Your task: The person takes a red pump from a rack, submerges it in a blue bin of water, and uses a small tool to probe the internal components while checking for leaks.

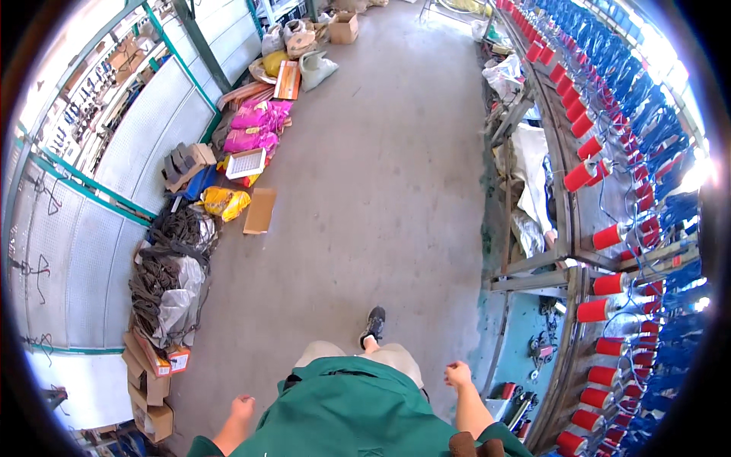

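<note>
At the lower left, my left hand (242, 407) hangs beside the green top (350, 415) I wear. It is small in view, with its fingers curled in and nothing seen in them. On the other side, my right hand (458, 374) is loosely closed, held out from the body above the floor, and nothing shows in it. Neither hand touches anything around it. One dark shoe (374, 323) is set forward on the grey concrete floor (373, 190). The bench with red spools to the right is nearest to my right hand, though well apart from it.
Along the right runs a long metal bench (572, 305) bearing red spools (594, 311), with blue bundles behind. Pink bags (251, 126), a yellow bag (225, 202), a flat cardboard piece (260, 211), dark cords (156, 286) and cardboard boxes (148, 377) line the left wall.
</note>
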The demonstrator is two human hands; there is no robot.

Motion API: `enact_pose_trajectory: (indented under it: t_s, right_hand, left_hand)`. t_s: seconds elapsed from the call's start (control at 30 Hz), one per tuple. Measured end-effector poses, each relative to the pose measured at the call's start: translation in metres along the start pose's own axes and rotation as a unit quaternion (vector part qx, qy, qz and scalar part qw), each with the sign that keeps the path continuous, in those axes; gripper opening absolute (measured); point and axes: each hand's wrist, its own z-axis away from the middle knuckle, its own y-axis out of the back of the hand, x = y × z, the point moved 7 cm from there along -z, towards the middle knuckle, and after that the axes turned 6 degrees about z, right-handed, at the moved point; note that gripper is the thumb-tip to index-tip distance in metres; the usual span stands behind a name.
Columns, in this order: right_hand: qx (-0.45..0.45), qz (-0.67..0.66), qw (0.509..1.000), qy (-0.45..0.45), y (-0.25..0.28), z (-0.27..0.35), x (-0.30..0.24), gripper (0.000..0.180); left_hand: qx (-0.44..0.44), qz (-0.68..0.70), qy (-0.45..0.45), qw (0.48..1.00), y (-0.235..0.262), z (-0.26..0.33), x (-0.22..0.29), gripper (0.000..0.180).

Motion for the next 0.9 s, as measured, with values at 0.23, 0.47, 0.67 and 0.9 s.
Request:
enact_pose_trajectory:
  t_s: [0.23, 0.47, 0.67, 0.9]
  right_hand:
    - [0.032, 0.032, 0.991, 0.123, 0.034, -0.053, -0.153, 0.026]
    - [0.020, 0.005, 0.997, -0.075, 0.039, -0.035, -0.123, 0.029]
    - [0.015, 0.037, 0.979, -0.202, 0.017, -0.015, -0.088, 0.028]
    - [-0.018, 0.041, 0.975, -0.220, -0.026, 0.013, -0.195, 0.026]
  left_hand:
    - [-0.069, -0.049, -0.034, 0.996, -0.046, -0.020, 0.102, 0.041]
    - [-0.125, -0.215, -0.086, 0.965, -0.068, -0.152, 0.134, 0.043]
    - [-0.189, -0.201, -0.099, 0.956, -0.105, -0.223, 0.261, 0.042]
    - [-0.236, -0.160, -0.031, 0.958, -0.156, -0.279, 0.509, 0.046]
